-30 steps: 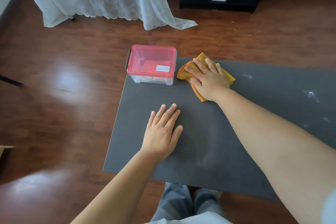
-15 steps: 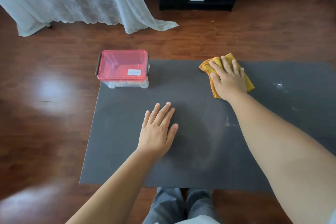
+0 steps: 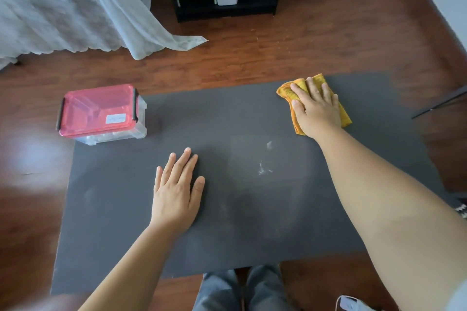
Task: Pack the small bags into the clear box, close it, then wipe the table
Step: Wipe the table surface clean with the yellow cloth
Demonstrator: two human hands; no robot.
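Cloth [image 3: 343, 115], orange and soft, lies bunched at the far right of the dark surface [image 3: 240, 113] under the right hand [image 3: 316, 111], whose fingers [image 3: 312, 89] are spread flat, pressing rather than pinching. It looks light and limp, best driven by palm pressure. Left hand [image 3: 177, 192] rests open and empty near the middle. Clear box [image 3: 101, 113] sits closed at the far left corner. White smudges [image 3: 264, 170] remain mid-surface. Beyond: wooden floor, curtain, black shelf.

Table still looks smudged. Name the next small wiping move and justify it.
Probably sweep the right hand and yellow cloth back toward the white smudges mid-table; the closed box needs nothing, and the left hand lies flat.
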